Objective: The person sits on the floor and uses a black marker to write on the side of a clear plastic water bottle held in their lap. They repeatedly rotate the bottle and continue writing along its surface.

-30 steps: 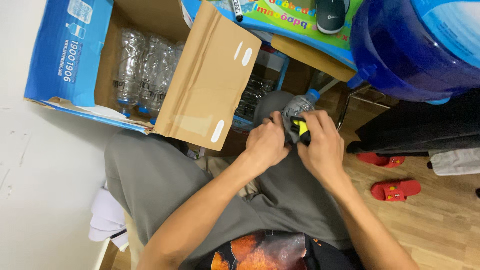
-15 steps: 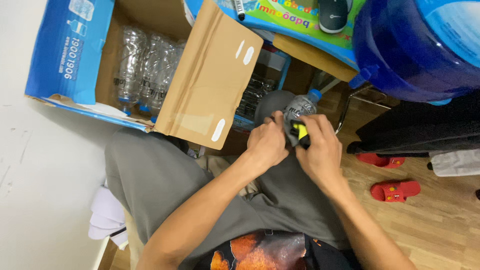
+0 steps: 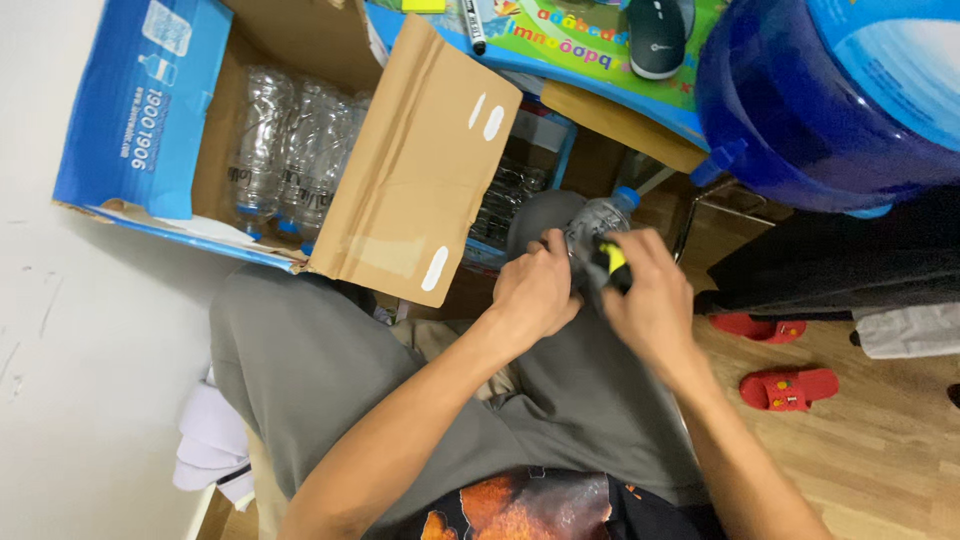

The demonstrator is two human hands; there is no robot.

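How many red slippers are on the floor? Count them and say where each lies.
2. One red slipper lies on the wooden floor right of the right hand; the other red slipper lies just below it. More may be hidden.

The clear plastic bottle (image 3: 597, 222) is now raised slightly farther from the lap, and the yellow-handled tool (image 3: 613, 264) is more exposed.

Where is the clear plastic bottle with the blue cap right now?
In the head view, the clear plastic bottle with the blue cap sits centre frame above the person's knee, held between the left hand and right hand, just right of the open cardboard box.
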